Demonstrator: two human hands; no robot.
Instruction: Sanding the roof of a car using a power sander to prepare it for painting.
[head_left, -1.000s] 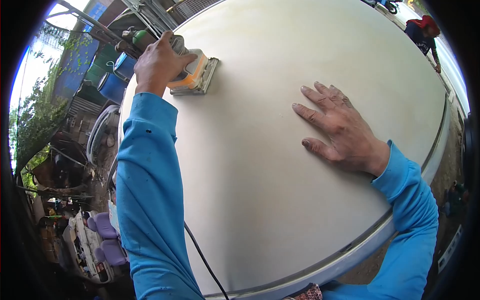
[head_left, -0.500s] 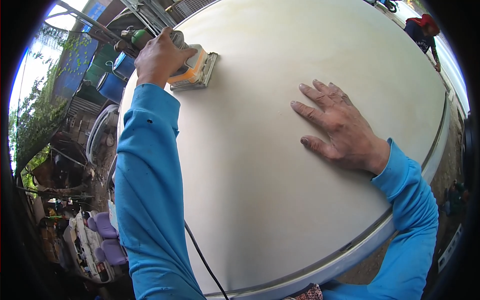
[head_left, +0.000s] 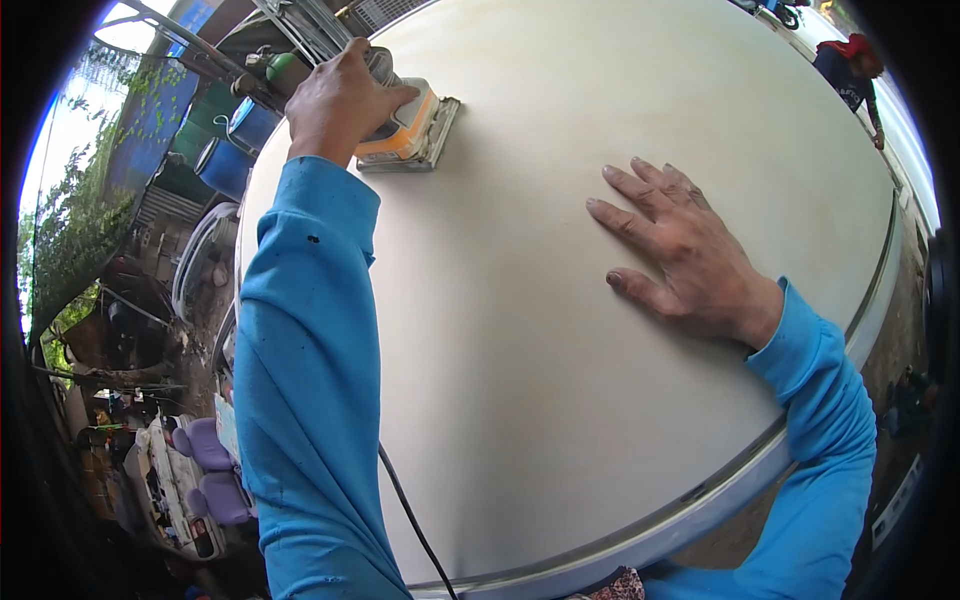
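My left hand point(head_left: 335, 105) grips an orange and grey electric sander point(head_left: 405, 135) whose square pad sits on a broad cream-white painted panel point(head_left: 550, 420), near its far left part. A black cord point(head_left: 405, 500) runs beside my left sleeve down across the panel to the lower edge. My right hand point(head_left: 675, 245) lies flat with fingers spread on the panel's surface, right of the middle, holding nothing.
A person in red headwear point(head_left: 845, 75) is beyond the panel's right edge. Along the left are blue barrels point(head_left: 225, 170), a green cylinder point(head_left: 283, 70), metal poles, coiled pieces point(head_left: 195, 260) and purple seats point(head_left: 205, 450) on cluttered ground. A rail point(head_left: 730, 465) borders the near edge.
My left hand and the sander have moved upward and a little to the right on the panel. My right hand stays in about the same spot.
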